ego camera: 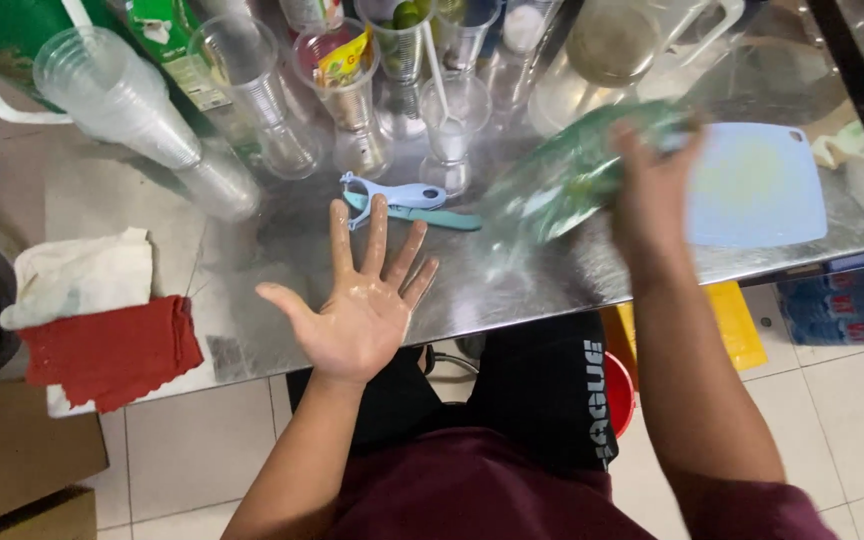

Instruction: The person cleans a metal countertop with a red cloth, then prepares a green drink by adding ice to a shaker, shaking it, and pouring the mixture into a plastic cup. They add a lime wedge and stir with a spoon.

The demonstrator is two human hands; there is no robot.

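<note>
Steel table [512, 290] edge under left hand [357, 310]

red cloth [112, 350], white cloth [82, 275], pale blue cutting board [757, 185], teal peeler [407, 203]

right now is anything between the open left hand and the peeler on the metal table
Nothing visible. The left hand is spread palm-up, its fingertips just short of the peeler. The right hand holds a blurred green bag off to the side.
</note>
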